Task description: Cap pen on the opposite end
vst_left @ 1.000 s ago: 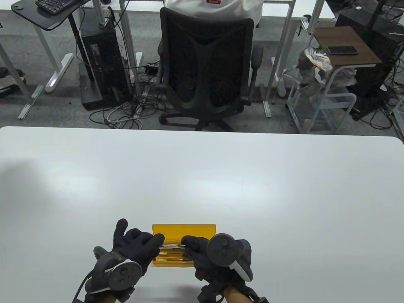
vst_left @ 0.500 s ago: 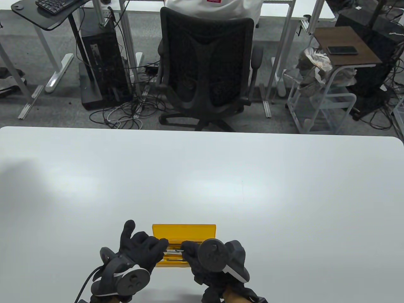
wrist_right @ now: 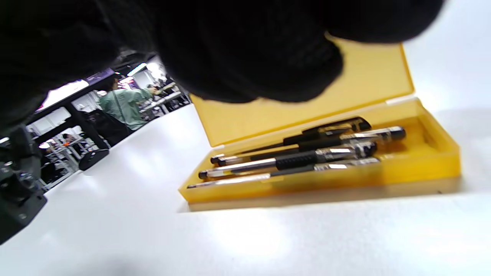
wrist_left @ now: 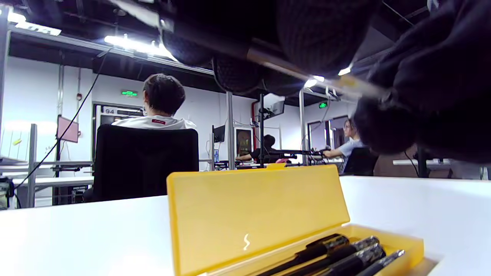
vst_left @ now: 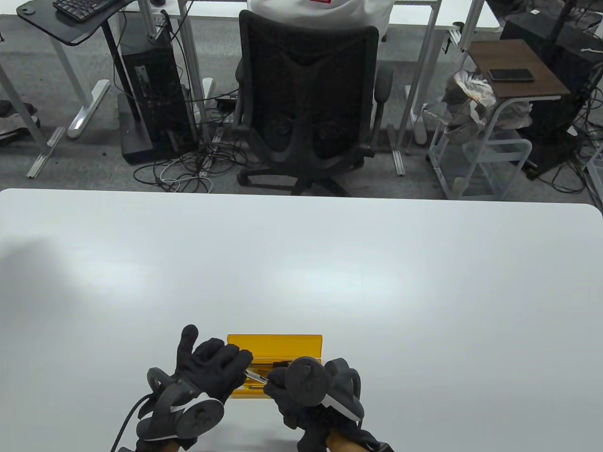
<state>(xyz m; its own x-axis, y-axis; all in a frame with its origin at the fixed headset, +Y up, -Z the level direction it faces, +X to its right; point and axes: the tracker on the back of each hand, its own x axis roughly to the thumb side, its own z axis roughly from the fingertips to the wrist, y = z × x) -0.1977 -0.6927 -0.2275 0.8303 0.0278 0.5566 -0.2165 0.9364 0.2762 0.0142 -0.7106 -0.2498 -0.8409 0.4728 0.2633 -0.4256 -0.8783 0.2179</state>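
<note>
A slim pen with a dark grip and a clear barrel hangs just above an open yellow pen case near the table's front edge. My left hand pinches its left end. My right hand pinches its right end. In the left wrist view the pen runs across the top between dark fingers, above the case's upright lid. Whether a cap sits in my right fingers is hidden. The right wrist view shows the case with several pens lying in it.
The white table stretches wide beyond and beside the case. A black office chair with a seated person stands past the far edge. A small side table with a phone stands at the back right.
Both hands have lifted the pen off the case. My right hand has drawn left and toward the front edge, so the pen now slants. My left hand has shifted slightly right.
</note>
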